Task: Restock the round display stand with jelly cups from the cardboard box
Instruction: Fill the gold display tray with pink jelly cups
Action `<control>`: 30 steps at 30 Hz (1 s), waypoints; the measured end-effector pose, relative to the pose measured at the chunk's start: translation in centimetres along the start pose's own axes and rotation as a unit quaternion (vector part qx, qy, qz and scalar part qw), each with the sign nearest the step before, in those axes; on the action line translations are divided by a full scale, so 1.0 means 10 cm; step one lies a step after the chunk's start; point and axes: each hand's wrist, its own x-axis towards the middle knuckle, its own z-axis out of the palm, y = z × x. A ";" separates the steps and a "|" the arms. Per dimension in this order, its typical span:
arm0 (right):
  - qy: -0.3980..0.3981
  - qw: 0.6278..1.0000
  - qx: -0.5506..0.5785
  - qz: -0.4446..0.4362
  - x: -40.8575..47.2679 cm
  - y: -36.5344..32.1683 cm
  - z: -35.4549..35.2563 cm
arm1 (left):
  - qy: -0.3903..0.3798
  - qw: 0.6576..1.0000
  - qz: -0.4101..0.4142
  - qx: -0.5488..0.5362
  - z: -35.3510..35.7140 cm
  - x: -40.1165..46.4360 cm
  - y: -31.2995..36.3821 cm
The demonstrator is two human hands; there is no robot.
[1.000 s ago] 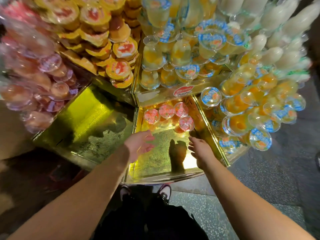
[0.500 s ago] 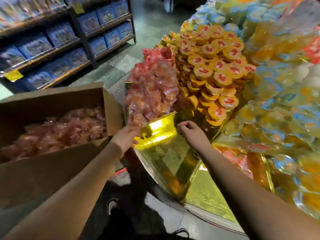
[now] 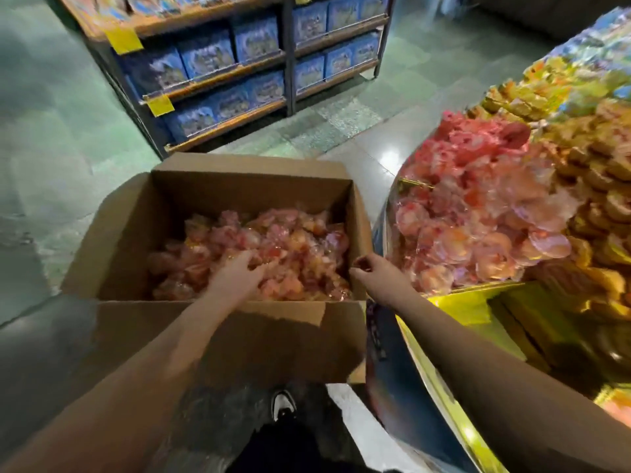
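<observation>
Inside the cardboard box (image 3: 136,213), the left hand (image 3: 239,273) is lying on top of the heap of pink jelly cups (image 3: 280,247), fingers spread and slightly bent over them. Looks like the start of a scoop, but motion blur is hiding whether anything is actually clamped yet, so I can't tell if it is holding a cup.

The right hand (image 3: 374,269) is hovering at the box's right wall, just beside the top edge, fingers curled inward. Whether it is pinching a cup, touching the cardboard or holding nothing isn't resolvable.

The box is sitting open, flaps folded out, right against the round display stand (image 3: 454,305). Probably parked there to keep the carry between box and stand short. It is holding plenty of stock.

On the stand, the nearest section is piled with the same pink cups (image 3: 478,227), and the orange-lidded cups (image 3: 601,186) are filling the neighbouring section further right. A bare gold patch is showing below the pink pile, so that is likely the fill target.

Both arms are reaching boxward together, which suggests a two-handed grab for more cups per trip.

Risk, as I judge it: loose slippery cups, so an overfull handful could be spilling on the transfer.

Behind the box, a shelf unit of blue boxes (image 3: 218,56) is standing on the tiled floor (image 3: 61,131).
</observation>
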 end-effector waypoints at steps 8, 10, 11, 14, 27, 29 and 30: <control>-0.057 0.988 -0.129 0.067 0.92 -0.18 0.59 | -0.047 0.996 -0.080 0.013 -0.27 0.78 -0.83; -0.065 0.982 -0.156 0.079 1.14 -0.17 0.70 | -0.079 0.991 -0.095 0.044 -0.23 0.97 -0.95; -0.065 0.981 -0.166 0.082 1.24 -0.17 0.75 | -0.098 0.988 -0.103 0.059 -0.21 1.06 -1.01; -0.046 0.974 -0.198 0.096 1.60 -0.15 0.87 | -0.155 0.975 -0.115 0.113 -0.14 1.28 -1.12; -0.013 0.944 -0.228 0.238 2.60 0.20 1.25 | -0.283 0.937 -0.105 0.176 0.26 1.69 -1.25; 0.001 0.945 -0.230 0.232 2.59 0.23 1.27 | -0.284 0.936 -0.092 0.185 0.26 1.69 -1.27; 0.008 0.946 -0.226 0.231 2.58 0.24 1.28 | -0.284 0.937 -0.086 0.186 0.26 1.70 -1.29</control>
